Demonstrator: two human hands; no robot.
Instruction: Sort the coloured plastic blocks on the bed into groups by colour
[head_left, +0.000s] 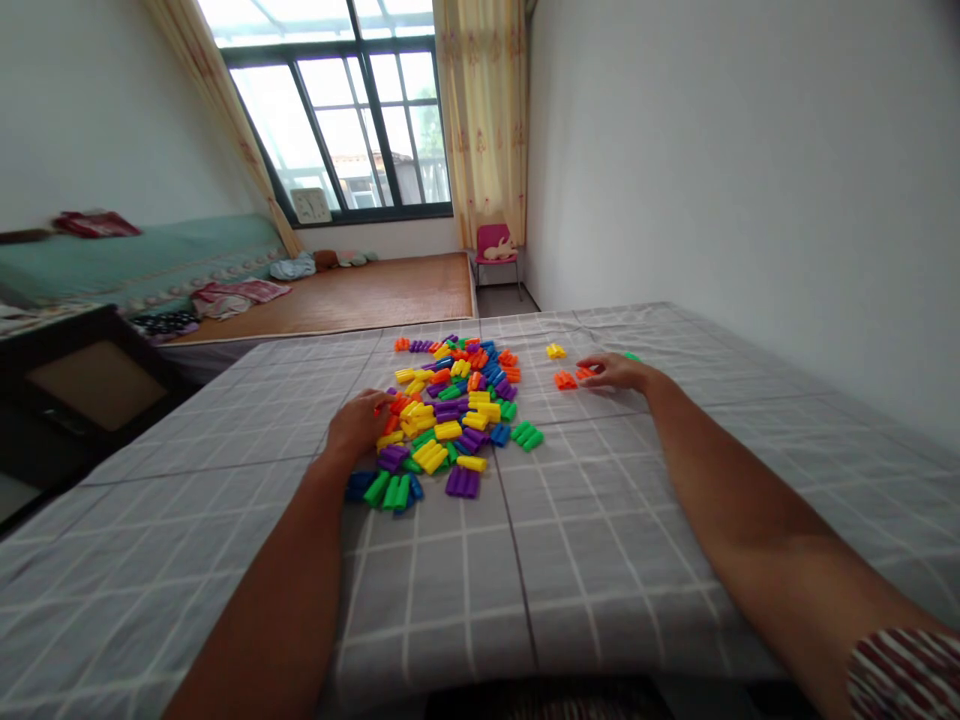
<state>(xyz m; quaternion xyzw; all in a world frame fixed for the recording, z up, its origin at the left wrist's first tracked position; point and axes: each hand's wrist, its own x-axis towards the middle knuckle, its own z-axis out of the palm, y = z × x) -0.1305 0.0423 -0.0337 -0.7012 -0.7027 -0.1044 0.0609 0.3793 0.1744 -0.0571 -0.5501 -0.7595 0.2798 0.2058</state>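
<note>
A loose heap of plastic building blocks point(448, 430) in yellow, purple, green, blue and orange lies on the grey checked cloth; each looks like short tubes joined side by side. At the heap's left edge, my left hand point(358, 425) has its fingers closed on an orange block point(400, 402), partly hidden by them. Off to the right, my right hand point(616, 371) pinches another orange block point(585, 373) close to the cloth. Beside it lies a separate orange block point(565, 380), with a yellow block point(555, 351) farther back. A green block point(632, 356) shows partly behind my right hand.
The grey checked cloth point(465, 590) covers the wide surface in front of me. A white wall point(712, 180) runs along the right. Beyond are a bed with a brown mat point(390, 290), a pink chair point(493, 238), and a dark cabinet point(67, 400) at left.
</note>
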